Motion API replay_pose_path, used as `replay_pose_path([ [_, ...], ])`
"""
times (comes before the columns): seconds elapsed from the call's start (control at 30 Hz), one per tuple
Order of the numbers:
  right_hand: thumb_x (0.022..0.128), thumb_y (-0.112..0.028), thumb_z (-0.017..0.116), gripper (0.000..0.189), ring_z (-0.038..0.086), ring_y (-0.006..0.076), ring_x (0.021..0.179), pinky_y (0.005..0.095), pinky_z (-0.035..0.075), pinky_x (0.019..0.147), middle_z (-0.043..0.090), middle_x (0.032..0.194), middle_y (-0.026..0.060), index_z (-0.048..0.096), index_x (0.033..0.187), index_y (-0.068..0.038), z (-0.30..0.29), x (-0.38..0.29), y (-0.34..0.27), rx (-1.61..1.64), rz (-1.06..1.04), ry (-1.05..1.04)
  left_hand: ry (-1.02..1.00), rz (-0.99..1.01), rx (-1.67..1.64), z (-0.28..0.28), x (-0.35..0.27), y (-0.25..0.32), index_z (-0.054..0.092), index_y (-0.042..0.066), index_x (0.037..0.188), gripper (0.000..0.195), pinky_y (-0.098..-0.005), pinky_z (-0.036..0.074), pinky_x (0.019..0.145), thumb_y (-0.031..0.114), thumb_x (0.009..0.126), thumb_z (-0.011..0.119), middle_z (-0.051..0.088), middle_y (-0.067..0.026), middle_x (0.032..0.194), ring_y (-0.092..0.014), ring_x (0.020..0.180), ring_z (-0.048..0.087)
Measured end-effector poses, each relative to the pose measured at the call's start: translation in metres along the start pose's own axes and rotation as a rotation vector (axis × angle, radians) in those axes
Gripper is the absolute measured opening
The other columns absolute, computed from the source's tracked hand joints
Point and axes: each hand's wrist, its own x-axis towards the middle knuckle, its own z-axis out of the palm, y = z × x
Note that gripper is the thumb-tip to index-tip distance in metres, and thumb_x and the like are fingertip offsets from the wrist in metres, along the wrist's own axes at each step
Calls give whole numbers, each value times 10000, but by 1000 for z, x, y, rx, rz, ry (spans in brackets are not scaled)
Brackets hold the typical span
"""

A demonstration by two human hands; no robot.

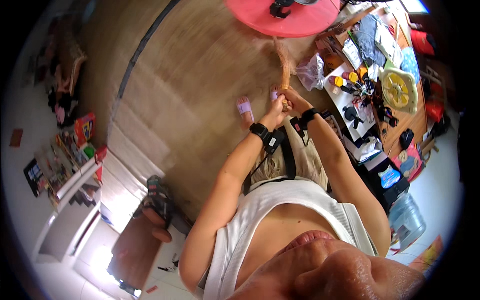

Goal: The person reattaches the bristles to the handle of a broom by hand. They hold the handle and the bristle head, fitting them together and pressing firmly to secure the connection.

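Both of my hands are closed around the handle of a straw broom point(285, 75), in front of my legs. Nearer my body, my left hand point(276, 110) grips it, close against my right hand point(295, 99), which wraps it just beyond. The broom points away from me, and its splayed bristles point(284, 52) reach over the brown floor point(195, 75) towards a round pink table point(292, 20). Part of the handle is hidden by my fingers. Each wrist wears a black strap with a small device.
A clear plastic bag point(311, 71) lies right of the bristles. Along the right stands a cluttered wooden desk point(407, 127) with a yellow-bladed fan point(397, 90) on it. A large water bottle point(407, 221) is at lower right. A dark cable strip point(138, 52) crosses the floor leftward.
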Motion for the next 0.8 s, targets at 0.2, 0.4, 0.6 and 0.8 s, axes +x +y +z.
replay_pose_path([
  [0.2, 825, -152, 518, 121, 463, 102, 398, 250, 365, 337, 522, 583, 21, 485, 854, -40, 59, 27, 42, -102, 29, -127, 78, 112, 101, -54, -42, 37, 477, 59, 938, 157, -220, 421, 470, 195, 933, 399, 523, -44, 726, -115, 591, 521],
  [0.4, 831, -155, 507, 145, 517, 92, 497, 240, 412, 414, 555, 660, 27, 520, 886, -21, 102, 7, 68, 69, 39, -241, 171, 112, 375, -55, -101, 45, 463, 67, 925, 165, -253, 455, 506, 202, 933, 369, 527, -50, 734, -137, 616, 530],
  [0.6, 845, -226, 494, 239, 548, 68, 619, 187, 417, 508, 599, 778, 22, 613, 881, -22, 108, -112, 57, -37, 68, 120, 73, -145, 457, -73, -122, 16, 475, 78, 950, 167, -293, 481, 559, 213, 934, 377, 537, -52, 772, -139, 672, 551],
  [0.8, 801, -168, 553, 164, 529, 108, 521, 238, 430, 444, 568, 680, 47, 559, 773, -7, 46, -111, 165, 433, 51, 154, -25, -391, 628, -78, -117, -47, 452, 50, 1000, 186, -278, 475, 617, 211, 941, 379, 523, -61, 852, -146, 704, 549],
])
